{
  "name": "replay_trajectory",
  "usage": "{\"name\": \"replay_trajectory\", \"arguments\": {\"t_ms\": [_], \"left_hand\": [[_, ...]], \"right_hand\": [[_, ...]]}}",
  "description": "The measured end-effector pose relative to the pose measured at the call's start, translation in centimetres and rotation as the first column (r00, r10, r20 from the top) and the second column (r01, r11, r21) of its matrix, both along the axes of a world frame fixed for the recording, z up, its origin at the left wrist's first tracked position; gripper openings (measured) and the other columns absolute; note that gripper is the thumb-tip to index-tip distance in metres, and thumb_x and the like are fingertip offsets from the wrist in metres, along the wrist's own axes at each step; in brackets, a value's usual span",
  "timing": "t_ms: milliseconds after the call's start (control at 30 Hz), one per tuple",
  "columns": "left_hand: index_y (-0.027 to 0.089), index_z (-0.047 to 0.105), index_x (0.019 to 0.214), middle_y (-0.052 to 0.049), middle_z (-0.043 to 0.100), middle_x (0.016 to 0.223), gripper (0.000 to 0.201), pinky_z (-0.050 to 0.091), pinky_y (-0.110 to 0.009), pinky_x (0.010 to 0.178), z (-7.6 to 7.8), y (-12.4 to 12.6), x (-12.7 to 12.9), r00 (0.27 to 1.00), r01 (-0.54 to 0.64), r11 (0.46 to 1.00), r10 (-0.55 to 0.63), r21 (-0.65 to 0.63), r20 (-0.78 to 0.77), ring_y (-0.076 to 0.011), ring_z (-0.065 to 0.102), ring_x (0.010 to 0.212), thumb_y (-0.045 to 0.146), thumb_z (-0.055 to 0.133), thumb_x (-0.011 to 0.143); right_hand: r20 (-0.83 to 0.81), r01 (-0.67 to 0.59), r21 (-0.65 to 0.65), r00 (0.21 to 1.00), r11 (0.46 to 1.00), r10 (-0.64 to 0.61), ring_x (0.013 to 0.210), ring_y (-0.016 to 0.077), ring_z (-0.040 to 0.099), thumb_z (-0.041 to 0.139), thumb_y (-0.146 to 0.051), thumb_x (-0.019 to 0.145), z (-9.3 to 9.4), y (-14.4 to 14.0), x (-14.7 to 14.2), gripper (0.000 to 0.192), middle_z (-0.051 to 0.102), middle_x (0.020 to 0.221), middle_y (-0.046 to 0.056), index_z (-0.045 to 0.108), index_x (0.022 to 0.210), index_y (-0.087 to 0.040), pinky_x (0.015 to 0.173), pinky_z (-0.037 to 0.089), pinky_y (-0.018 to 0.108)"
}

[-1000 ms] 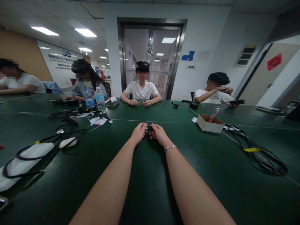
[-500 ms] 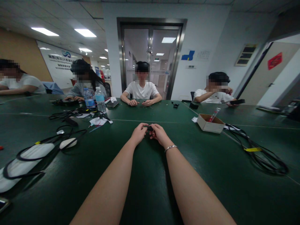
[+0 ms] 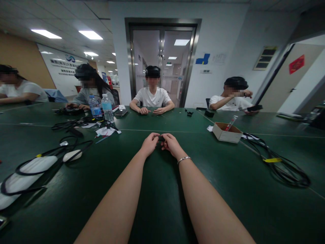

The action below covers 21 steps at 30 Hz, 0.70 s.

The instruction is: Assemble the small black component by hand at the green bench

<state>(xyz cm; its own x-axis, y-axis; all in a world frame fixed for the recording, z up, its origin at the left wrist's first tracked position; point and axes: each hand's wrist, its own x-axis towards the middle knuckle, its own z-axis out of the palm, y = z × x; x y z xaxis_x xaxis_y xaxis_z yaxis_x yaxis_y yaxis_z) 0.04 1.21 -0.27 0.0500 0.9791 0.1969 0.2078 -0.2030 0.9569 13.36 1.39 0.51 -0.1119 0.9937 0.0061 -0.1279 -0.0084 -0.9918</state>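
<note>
Both arms reach forward over the dark green table (image 3: 162, 189). Between my fingertips is a small black piece (image 3: 161, 138), too small and too much covered to name its kind. My left hand (image 3: 150, 143) is closed on its left end, the thumb and fingers pinching it. My right hand (image 3: 171, 143) grips the other end, its lower fingers curled beneath. A silver bracelet (image 3: 184, 159) circles my right wrist. The two hands are close together, just above or on the table.
On the right stand an open cardboard box (image 3: 226, 135) and a coiled black cable (image 3: 284, 169). To the left lie a white power strip (image 3: 27, 176), a white mouse (image 3: 72, 155), paper scraps (image 3: 105, 131) and water bottles (image 3: 108, 108). Several people sit across the table.
My hands keep hold of the black piece almost in place. The whole view has shifted slightly. At the right, a person's raised arm has moved a little.
</note>
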Motion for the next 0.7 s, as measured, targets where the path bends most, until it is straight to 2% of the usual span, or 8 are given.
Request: {"name": "replay_trajectory", "arguments": {"t_ms": [167,300,400,533,633,700], "left_hand": [[0.015,0.058,0.105,-0.003,0.058,0.083,0.024,0.041,-0.018,0.049,0.13,-0.18,-0.06,1.0,-0.025,1.0,0.025,0.018,-0.002,-0.0087,0.052,0.059,0.019,0.051,0.082],[0.015,0.059,0.104,-0.006,0.06,0.089,0.025,0.043,-0.017,0.049,0.42,-0.5,-0.18,0.998,-0.025,0.999,0.023,0.035,0.053,-0.0093,0.056,0.063,0.021,0.058,0.08],[0.014,0.062,0.095,-0.006,0.062,0.086,0.019,0.044,-0.018,0.048,0.39,-0.45,-0.21,0.997,-0.024,0.999,0.021,0.039,0.071,-0.0118,0.06,0.066,0.024,0.061,0.079],[0.013,0.063,0.09,-0.006,0.063,0.08,0.017,0.045,-0.018,0.046,0.13,-0.05,-0.24,0.996,-0.041,0.997,0.035,0.071,0.08,-0.0133,0.06,0.066,0.024,0.063,0.077],[0.013,0.063,0.091,-0.006,0.064,0.081,0.016,0.045,-0.018,0.047,0.01,0.14,-0.3,0.995,-0.051,0.996,0.044,0.071,0.091,-0.0134,0.061,0.067,0.022,0.062,0.078],[0.012,0.063,0.092,-0.006,0.064,0.081,0.015,0.045,-0.018,0.047,-0.07,0.2,-0.34,0.994,-0.054,0.997,0.047,0.064,0.096,-0.0129,0.061,0.067,0.02,0.061,0.078]], "right_hand": [[-0.009,0.008,-0.008,1.0,1.0,-0.008,0.034,0.0072,0.042,0.042,-0.02,0.096,-0.03,0.03,-0.03,0.013,0.05,0.049,-0.005,0.053,0.09,-0.016,0.036,0.045,0.017],[-0.025,0.003,-0.001,1.0,1.0,-0.003,0.033,0.007,0.042,0.041,-0.022,0.096,-0.03,0.02,-0.01,0.015,0.05,0.05,-0.004,0.053,0.09,-0.016,0.036,0.046,0.017],[-0.075,0.008,-0.005,0.997,1.0,-0.009,0.032,0.0056,0.039,0.047,-0.017,0.09,0.12,-0.1,0.16,0.006,0.049,0.052,-0.006,0.052,0.093,-0.017,0.037,0.049,0.019],[-0.15,-0.02,-0.038,0.989,0.999,0.014,0.035,0.0063,0.045,0.058,-0.02,0.085,0.46,-0.31,0.34,0.022,0.052,0.061,-0.008,0.046,0.103,-0.021,0.045,0.057,0.029],[-0.078,-0.066,-0.042,0.995,0.997,0.063,0.031,0.0059,0.039,0.05,-0.032,0.091,0.55,-0.37,0.22,0.017,0.05,0.057,-0.007,0.048,0.101,-0.019,0.039,0.054,0.028],[-0.04,-0.053,-0.017,0.998,0.998,0.052,0.03,0.004,0.035,0.049,-0.027,0.091,0.49,-0.38,0.12,0.014,0.047,0.055,-0.008,0.05,0.101,-0.018,0.036,0.052,0.025]]}}
